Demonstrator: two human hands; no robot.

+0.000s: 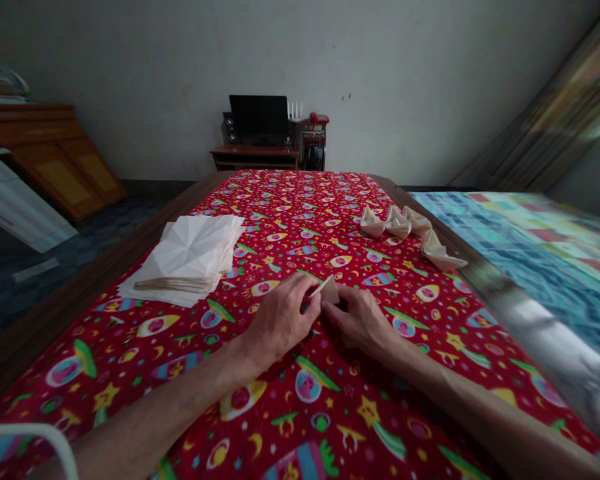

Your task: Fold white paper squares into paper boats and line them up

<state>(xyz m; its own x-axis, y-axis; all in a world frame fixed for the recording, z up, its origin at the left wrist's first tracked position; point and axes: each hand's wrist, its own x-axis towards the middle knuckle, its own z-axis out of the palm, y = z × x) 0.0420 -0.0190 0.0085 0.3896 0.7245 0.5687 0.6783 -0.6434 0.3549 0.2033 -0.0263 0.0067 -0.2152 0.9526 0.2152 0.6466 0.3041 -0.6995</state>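
Observation:
Between my two hands, a small piece of folded paper (331, 291) stands upright just above the red patterned cloth, its pointed tip facing up. My left hand (286, 313) is closed with thumb and fingers on its left side. On the other side my right hand (360, 317) pinches its lower right part. The fingers cover most of the lower paper. To the left lies a stack of creased white paper sheets (193, 247). Several folded paper boats (399, 223) sit at the right, near the table's edge.
The red cloth (330, 413) covers a long dark wooden table (180, 200). A white curved tube or cable (55, 437) shows at the lower left. Beyond the table, a monitor (259, 117) stands on a desk. A bed (530, 227) is on the right, a wooden cabinet (55, 160) on the left.

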